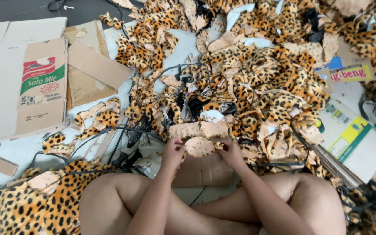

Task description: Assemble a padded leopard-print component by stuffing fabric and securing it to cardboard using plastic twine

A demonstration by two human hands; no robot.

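A small rounded piece of leopard-print fabric (pixel 199 147), pale backing side up, is held between both hands above my crossed legs. My left hand (pixel 172 153) pinches its left edge. My right hand (pixel 230 153) grips its right edge with fingers curled. Just beyond the hands lie two more pale cut pieces (pixel 199 129) side by side. A large heap of leopard-print fabric scraps (pixel 257 82) spreads behind them.
Flattened cardboard boxes (pixel 31 82) lie at the left, more printed cartons (pixel 353 139) at the right. Black cables (pixel 122 139) run across the floor in front of my legs. A leopard-print sheet (pixel 35 204) covers the floor at lower left.
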